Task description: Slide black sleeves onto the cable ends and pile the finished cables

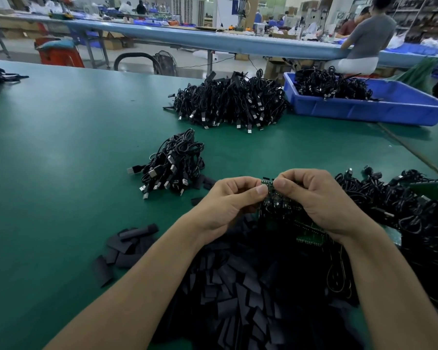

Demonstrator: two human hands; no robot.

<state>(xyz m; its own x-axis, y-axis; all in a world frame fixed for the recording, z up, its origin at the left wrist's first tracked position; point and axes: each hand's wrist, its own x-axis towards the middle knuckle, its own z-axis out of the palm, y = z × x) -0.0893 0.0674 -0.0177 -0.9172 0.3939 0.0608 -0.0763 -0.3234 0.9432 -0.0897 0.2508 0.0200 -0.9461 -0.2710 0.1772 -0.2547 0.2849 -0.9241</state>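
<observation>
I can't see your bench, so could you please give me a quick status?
Left hand and right hand both pinch a small green board. Black sleeves heaped beneath. Cable pile lies apart.

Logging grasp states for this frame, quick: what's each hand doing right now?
Left hand: closed, fingers pinching the small green circuit board.
Right hand: closed, fingers pinching the same board from the other side.
</observation>
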